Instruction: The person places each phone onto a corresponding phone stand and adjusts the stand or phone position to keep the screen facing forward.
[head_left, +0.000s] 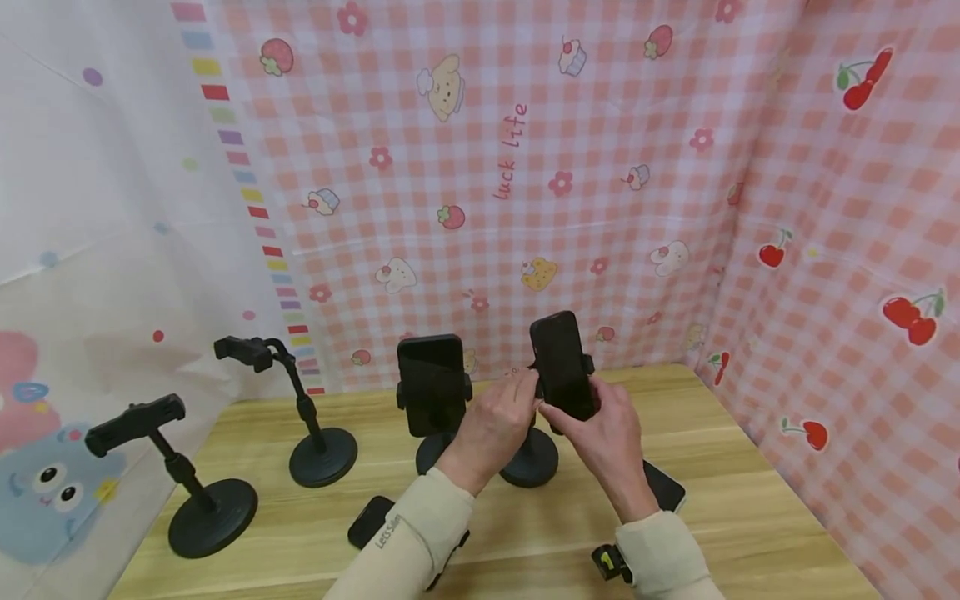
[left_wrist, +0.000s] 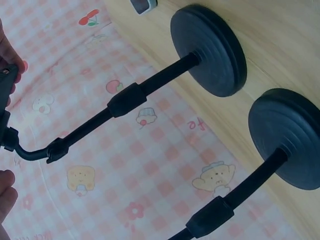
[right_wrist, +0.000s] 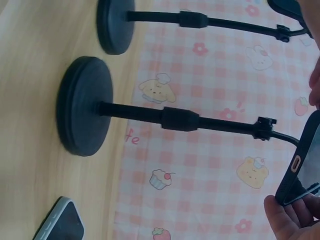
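Observation:
A black smartphone (head_left: 561, 362) sits tilted in the clamp of a black phone stand (head_left: 531, 458). The right hand (head_left: 606, 429) grips its lower right edge, thumb on the front and fingers behind, close to the clamp arm (head_left: 588, 364). On the other side, the left hand (head_left: 497, 421) holds the phone's left edge with bent fingers, which cover that side of the clamp. In the right wrist view the phone's bottom edge (right_wrist: 296, 164) with its port shows above the right fingers (right_wrist: 285, 217). Left of the hands, a second smartphone (head_left: 432, 379) stands in another stand's clamp.
Two phone stands (head_left: 322, 454) (head_left: 213, 517) with bare clamps stand at the left of the wooden table (head_left: 547, 542). One phone (head_left: 371, 518) lies near the left forearm, another (head_left: 663, 486) beside the right wrist. A checked curtain (head_left: 450, 167) hangs behind and at the right.

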